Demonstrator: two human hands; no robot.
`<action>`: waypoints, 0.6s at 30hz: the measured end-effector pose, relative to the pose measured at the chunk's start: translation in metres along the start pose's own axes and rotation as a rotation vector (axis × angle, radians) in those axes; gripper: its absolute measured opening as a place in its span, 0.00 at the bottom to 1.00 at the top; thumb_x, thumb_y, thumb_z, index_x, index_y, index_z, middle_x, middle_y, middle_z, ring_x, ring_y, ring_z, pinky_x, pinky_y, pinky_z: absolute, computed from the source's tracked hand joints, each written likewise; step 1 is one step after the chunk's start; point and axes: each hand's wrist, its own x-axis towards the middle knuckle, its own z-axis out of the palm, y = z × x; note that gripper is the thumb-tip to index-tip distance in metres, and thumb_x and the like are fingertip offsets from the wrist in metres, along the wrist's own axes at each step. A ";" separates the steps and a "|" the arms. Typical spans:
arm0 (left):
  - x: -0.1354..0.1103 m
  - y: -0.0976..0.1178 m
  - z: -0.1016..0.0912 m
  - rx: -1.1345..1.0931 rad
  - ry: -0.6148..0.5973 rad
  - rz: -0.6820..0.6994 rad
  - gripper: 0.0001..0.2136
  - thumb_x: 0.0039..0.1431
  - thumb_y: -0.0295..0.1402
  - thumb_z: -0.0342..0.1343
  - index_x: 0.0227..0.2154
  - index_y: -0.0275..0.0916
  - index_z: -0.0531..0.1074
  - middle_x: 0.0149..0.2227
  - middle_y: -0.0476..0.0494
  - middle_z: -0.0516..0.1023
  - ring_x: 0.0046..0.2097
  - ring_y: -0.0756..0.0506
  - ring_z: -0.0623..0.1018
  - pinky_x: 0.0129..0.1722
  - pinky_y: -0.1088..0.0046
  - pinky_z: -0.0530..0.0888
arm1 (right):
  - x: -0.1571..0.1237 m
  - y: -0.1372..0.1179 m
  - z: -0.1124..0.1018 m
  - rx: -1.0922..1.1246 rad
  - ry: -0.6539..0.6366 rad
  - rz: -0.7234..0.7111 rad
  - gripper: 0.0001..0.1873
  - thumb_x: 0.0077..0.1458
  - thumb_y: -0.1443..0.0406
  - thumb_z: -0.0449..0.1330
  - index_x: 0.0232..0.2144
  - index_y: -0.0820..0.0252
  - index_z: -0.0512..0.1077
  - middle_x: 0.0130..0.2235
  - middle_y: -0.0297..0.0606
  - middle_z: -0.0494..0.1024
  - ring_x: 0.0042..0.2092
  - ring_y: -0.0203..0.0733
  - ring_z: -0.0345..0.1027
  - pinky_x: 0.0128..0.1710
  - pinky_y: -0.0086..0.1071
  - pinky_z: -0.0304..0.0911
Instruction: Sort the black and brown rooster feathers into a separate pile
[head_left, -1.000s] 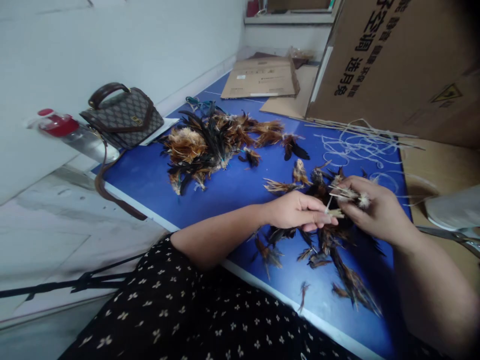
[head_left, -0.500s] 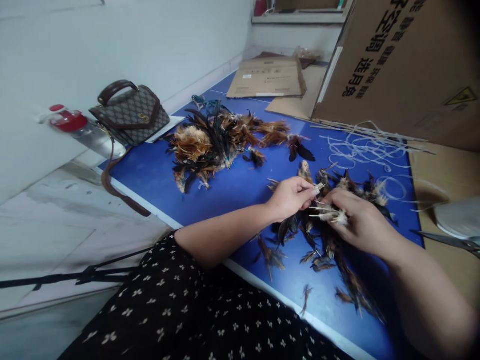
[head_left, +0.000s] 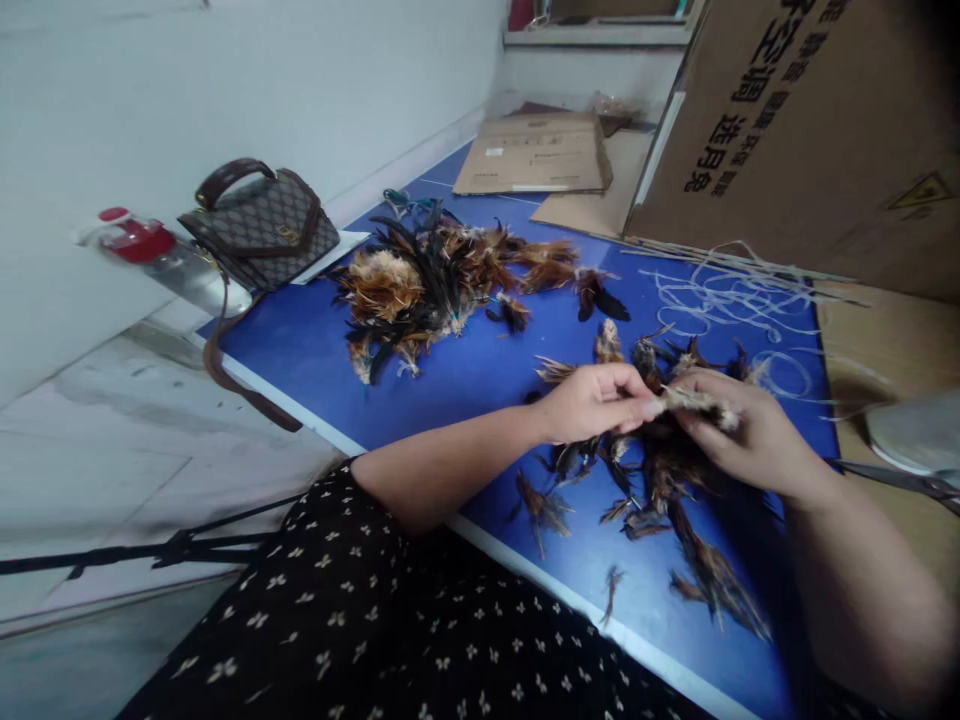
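My left hand (head_left: 596,403) and my right hand (head_left: 739,435) meet over the blue table (head_left: 300,350). Both are closed on a small bundle of feather quills (head_left: 694,402), the left pinching its near end, the right wrapped round the rest. Under the hands lies a loose heap of dark and brown feathers (head_left: 664,470). A bigger pile of brown, tan and black feathers (head_left: 435,275) lies further back on the table, to the left.
A patterned handbag (head_left: 259,228) and a red-capped bottle (head_left: 150,255) sit at the table's left corner. White strings (head_left: 724,295) lie at the back right below a big cardboard box (head_left: 810,130). Flat cardboard (head_left: 532,155) lies behind. Scissors (head_left: 911,480) rest at the right.
The spread quill ends now lie gathered together in my right hand. My left hand dropped slightly and closed on the bundle's tip.
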 end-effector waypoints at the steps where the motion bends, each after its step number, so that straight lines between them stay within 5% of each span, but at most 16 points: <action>1: 0.001 0.000 0.001 -0.081 0.069 0.002 0.22 0.57 0.48 0.78 0.37 0.36 0.75 0.29 0.50 0.77 0.28 0.55 0.72 0.30 0.75 0.65 | 0.001 0.000 0.003 0.002 0.034 0.011 0.07 0.75 0.63 0.60 0.43 0.56 0.78 0.40 0.40 0.82 0.40 0.44 0.75 0.42 0.35 0.69; 5: 0.004 0.004 0.005 -0.290 0.231 -0.019 0.22 0.55 0.43 0.80 0.43 0.35 0.77 0.31 0.51 0.77 0.27 0.57 0.69 0.27 0.78 0.59 | 0.001 0.001 0.020 -0.007 0.141 0.020 0.12 0.77 0.57 0.61 0.40 0.55 0.77 0.40 0.41 0.82 0.40 0.46 0.76 0.42 0.37 0.70; 12: 0.005 0.005 0.007 -0.376 0.278 -0.096 0.12 0.66 0.37 0.71 0.39 0.32 0.77 0.31 0.50 0.74 0.25 0.58 0.65 0.25 0.79 0.55 | -0.002 0.002 0.045 0.137 0.288 0.277 0.17 0.71 0.48 0.68 0.42 0.55 0.81 0.38 0.38 0.82 0.37 0.45 0.75 0.39 0.36 0.71; 18: 0.007 0.010 0.004 -0.371 0.285 -0.158 0.10 0.75 0.35 0.63 0.40 0.31 0.78 0.21 0.56 0.64 0.23 0.57 0.62 0.25 0.80 0.54 | -0.006 0.001 0.054 0.215 0.386 0.420 0.21 0.70 0.46 0.69 0.38 0.56 0.81 0.32 0.37 0.79 0.31 0.42 0.68 0.32 0.35 0.67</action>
